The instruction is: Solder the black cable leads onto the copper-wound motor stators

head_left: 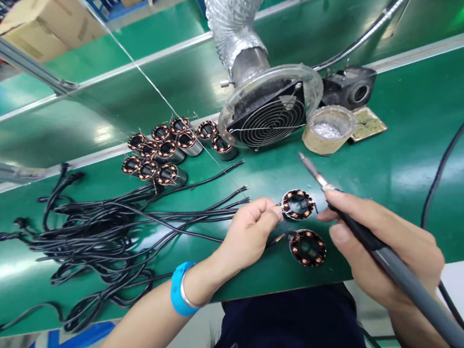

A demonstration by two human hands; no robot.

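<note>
My left hand (250, 232) is closed in a pinch on the thin wire ends of a black power cable, at the left rim of a motor stator (297, 205) with copper windings. The exact grip on the wires is partly hidden by the fingers. A soldering iron (360, 227) rests in my right hand (391, 251), its metal tip pointing up and left, above and apart from that stator. Just below lies a second stator (307, 248), with a cable's coloured wires reaching its left side.
Black power cables (103, 237) lie tangled at the left. Behind them stands a group of wound stators (167, 150). A fume extractor fan (274, 120) on a silver duct (237, 18), a solder pot (329, 130) and a soldering iron holder (350, 88) are at the back. Cardboard boxes (50, 22) stand beyond.
</note>
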